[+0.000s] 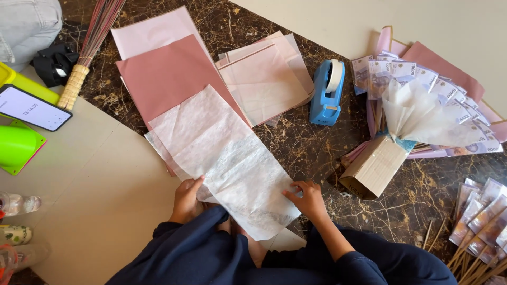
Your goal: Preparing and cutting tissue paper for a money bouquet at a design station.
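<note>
Left hand (186, 199) pinching the near left edge of a long white tissue sheet (224, 158), fingers curled closed on it. Right hand (307, 199) pressed flat on the same sheet's near right edge, fingers together, thumb tucked toward the paper. Sheet stretched diagonally across the dark marble floor (301, 142), its near end draped over the lap, its far end lying on a dusty-pink paper sheet (169, 74).

Behind the tissue sheet, beyond the dusty-pink paper, a paler pink sheet (153, 31). Just right of the tissue sheet's far end, a stack of translucent pink-edged wraps (266, 76). Right of that stack and touching its edge, a blue tape dispenser (327, 92) with a white roll. Well right of the tissue sheet, a bouquet of banknotes (428, 89) fanned around crumpled white paper, its base in a cardboard sleeve (374, 168), with pink paper beneath. Right of the tissue sheet's near end, by the frame edge, more banknotes on thin sticks (483, 221).

Left of the tissue sheet, a wide beige board (100, 179). Farther left, a phone (31, 108) with a lit screen lying on a yellow-green plastic tray (18, 145). Behind and left of the tissue sheet, a stick broom (87, 53) bound with woven cane.
</note>
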